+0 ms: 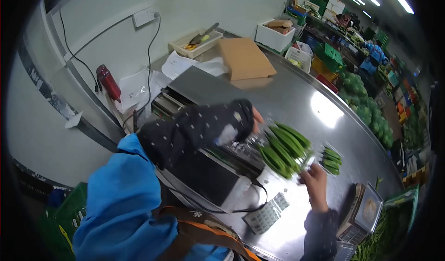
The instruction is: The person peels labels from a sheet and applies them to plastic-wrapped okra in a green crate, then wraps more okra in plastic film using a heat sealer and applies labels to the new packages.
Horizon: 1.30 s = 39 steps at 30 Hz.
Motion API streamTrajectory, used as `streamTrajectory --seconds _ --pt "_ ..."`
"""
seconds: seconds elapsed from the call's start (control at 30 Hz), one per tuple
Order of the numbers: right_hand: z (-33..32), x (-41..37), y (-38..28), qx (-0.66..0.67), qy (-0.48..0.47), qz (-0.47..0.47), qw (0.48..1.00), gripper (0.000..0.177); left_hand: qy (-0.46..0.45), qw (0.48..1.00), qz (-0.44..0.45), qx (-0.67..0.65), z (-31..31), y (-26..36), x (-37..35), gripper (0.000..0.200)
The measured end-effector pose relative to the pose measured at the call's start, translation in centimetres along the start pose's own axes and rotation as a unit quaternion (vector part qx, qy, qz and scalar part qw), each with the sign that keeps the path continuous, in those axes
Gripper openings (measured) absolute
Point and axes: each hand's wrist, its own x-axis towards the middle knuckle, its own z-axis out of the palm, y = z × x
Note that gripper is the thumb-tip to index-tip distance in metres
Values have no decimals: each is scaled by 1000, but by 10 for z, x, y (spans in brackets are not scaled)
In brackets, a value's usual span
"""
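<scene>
A clear tray of long green okra pods (pixel 283 148) lies on the steel table (pixel 296 98), wrapped in plastic film. My left hand (pixel 255 118) reaches over from the left in a dark dotted sleeve and touches the tray's far side. At the tray's near right corner, my right hand (pixel 315 183) grips the film edge. A second, smaller wrapped pack of okra (pixel 331 160) lies just right of the tray. The black wrapping machine (pixel 208 175) sits under my left arm.
A label sheet (pixel 267 213) lies at the front, a weighing scale (pixel 363 214) to its right, with loose okra (pixel 384 235) in a crate beyond. A cardboard sheet (pixel 245 59), white boxes (pixel 275 34) and a knife tray (pixel 197 43) stand at the back. Another person (pixel 373 57) works far right.
</scene>
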Motion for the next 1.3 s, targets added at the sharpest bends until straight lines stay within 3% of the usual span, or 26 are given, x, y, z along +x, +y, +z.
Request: streamTrajectory --seconds 0.03,0.1,0.13,0.2,0.27,0.3,0.33,0.4,0.43,0.5,0.53,0.57,0.6,0.63,0.67,0.7,0.73,0.8,0.83,0.9,1.07,1.13,1.17,1.2,1.27,1.3 --pt "33 22 -29 56 -19 37 998 26 -44 999 -9 -18 -53 -7 -1 48" --pt "84 74 -43 57 -67 65 994 32 52 993 -89 61 -120 -17 -10 47" --pt "106 98 -43 68 -92 61 992 33 23 994 -103 -37 -160 -43 -2 48" --pt "142 134 -42 37 -66 87 993 34 120 981 -99 -116 -179 -48 -20 47" --pt "159 157 -35 11 -78 106 991 32 120 985 -113 -47 -196 -62 -13 43" --pt "165 165 -29 8 -71 106 992 32 142 978 66 140 -186 -59 -31 39" --pt "168 170 -22 -13 -81 126 989 31 136 978 72 137 -188 -70 -29 39" --pt "169 176 -26 -38 -82 150 984 29 61 990 -44 -121 -194 -88 -19 37" --pt "168 174 -30 -36 -88 162 982 29 51 990 -43 -125 -197 -95 -18 37" --pt "163 171 -27 -63 -105 167 978 28 -75 932 -32 -352 -202 -107 -28 35" --pt "152 165 -22 -158 -91 106 977 28 -111 959 -102 -240 -217 -145 0 30" --pt "144 153 -26 -250 -79 45 964 28 -28 998 -36 37 -208 -110 -28 29" --pt "142 119 -79 -337 -66 -27 939 28 54 949 34 309 -194 -56 -73 32" --pt "127 102 -77 -433 -73 -146 886 28 28 912 100 397 -202 -43 -101 38" --pt "113 82 -74 -395 -94 -210 889 27 2 863 167 477 -214 -38 -128 43" --pt "117 60 -93 -441 -94 -281 847 27 25 824 183 536 -211 -30 -156 51" --pt "112 50 -70 -468 -105 -284 830 33 50 779 199 592 -203 -29 -176 58" --pt "134 42 -56 -340 -78 -184 919 39 49 784 200 585 -189 -38 -176 60" --pt "143 47 -66 -465 -126 -254 839 43 46 754 226 616 -185 -50 -167 61" --pt "163 52 -61 -458 -108 -249 847 37 39 705 257 659 -177 -66 -145 54" --pt "165 56 -11 -349 -5 -205 914 11 55 734 275 619 -160 -74 -136 33" --pt "160 53 -5 -226 -1 -84 971 4 44 821 92 562 -160 -67 -144 23" --pt "161 47 -14 -189 7 42 981 7 38 852 47 520 -162 -59 -151 21" --pt "157 38 -25 -187 8 41 981 7 4 864 56 500 -167 -56 -157 22" --pt "146 19 -43 108 -45 100 988 10 -1 976 -80 200 -166 -33 -183 24" --pt "129 12 -38 -57 -65 15 996 11 -24 977 -101 185 -170 -20 -192 25"
